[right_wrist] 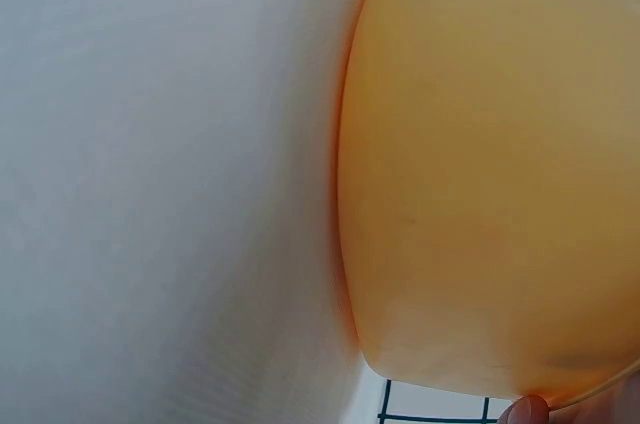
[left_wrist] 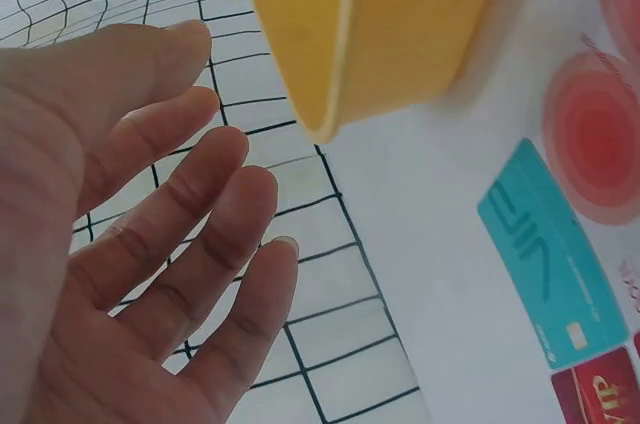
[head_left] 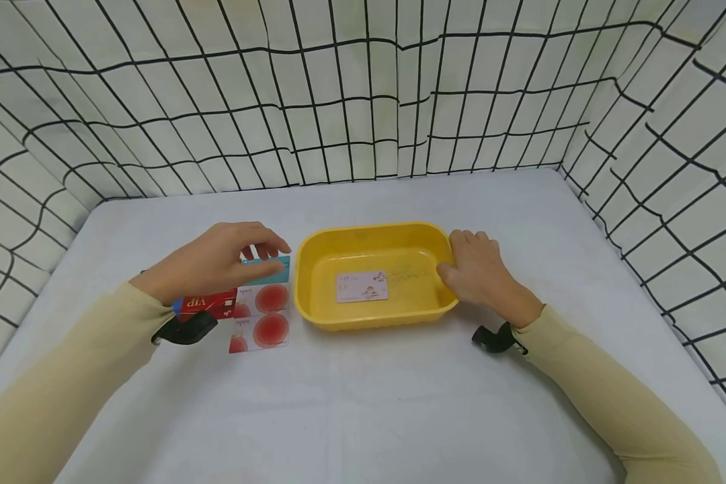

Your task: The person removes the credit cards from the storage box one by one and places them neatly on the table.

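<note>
A yellow plastic tray stands on the white tabletop, and a pale card with small print lies flat inside it. My right hand grips the tray's right rim, the thumb over the inner side; in the right wrist view only fingertips show by the rim. Left of the tray, my left hand hovers with relaxed, spread fingers, holding nothing. Below it lie a teal card, a red VIP card, and two whitish cards with red circles, the upper card and the lower card.
Black wire grid panels backed with white enclose the table at the back and both sides. A bit of blue shows beside the red card, partly hidden by the left wrist. White cloth covers the table.
</note>
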Available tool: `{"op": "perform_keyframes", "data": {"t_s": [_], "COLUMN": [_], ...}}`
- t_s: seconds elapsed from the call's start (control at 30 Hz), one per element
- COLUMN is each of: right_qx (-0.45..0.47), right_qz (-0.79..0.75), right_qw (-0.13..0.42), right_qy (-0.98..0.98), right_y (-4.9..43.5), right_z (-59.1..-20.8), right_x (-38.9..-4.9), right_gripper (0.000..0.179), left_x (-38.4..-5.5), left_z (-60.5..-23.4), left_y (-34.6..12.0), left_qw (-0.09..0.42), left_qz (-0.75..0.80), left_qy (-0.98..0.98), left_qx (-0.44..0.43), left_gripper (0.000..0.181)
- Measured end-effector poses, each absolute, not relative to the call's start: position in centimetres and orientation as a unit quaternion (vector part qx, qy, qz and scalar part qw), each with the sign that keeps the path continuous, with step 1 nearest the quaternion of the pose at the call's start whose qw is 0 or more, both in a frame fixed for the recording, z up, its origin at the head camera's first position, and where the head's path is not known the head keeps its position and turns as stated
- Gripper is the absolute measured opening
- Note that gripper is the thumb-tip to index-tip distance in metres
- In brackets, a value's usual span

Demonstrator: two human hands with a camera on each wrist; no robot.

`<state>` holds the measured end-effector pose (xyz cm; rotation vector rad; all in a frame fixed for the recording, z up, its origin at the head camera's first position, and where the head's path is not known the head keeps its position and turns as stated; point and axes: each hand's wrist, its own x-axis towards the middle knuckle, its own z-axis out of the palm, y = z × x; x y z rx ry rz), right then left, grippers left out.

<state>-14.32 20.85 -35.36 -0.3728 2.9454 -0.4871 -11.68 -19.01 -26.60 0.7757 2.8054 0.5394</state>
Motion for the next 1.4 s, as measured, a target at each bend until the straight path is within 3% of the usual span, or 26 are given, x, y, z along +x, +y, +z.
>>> {"op": "perform_keyframes", "data": {"t_s": [0.23, 0.77, 1.4], "right_qx": [-0.124, -0.121, -0.120], "right_qz": [-0.162, -0.162, -0.159], "right_qw": [0.061, 0.059, 0.059], "right_qy": [0.977, 0.978, 0.978], "right_y": [20.9, 21.1, 21.0], "right_z": [-35.6, -35.7, -35.8], "right_x": [-14.4, -14.6, -14.7], "right_gripper": [0.033, 0.031, 0.034], "left_x": [-12.4, -14.7, -17.5], "left_z": [-26.1, -26.7, -30.2], "left_y": [-17.5, -14.0, -11.0], "left_qw": [0.096, 0.055, 0.075], "left_qz": [0.187, 0.243, 0.308], "left_qy": [0.944, 0.926, 0.910], "left_qx": [0.254, 0.282, 0.268], "left_gripper": [0.036, 0.029, 0.028]}}
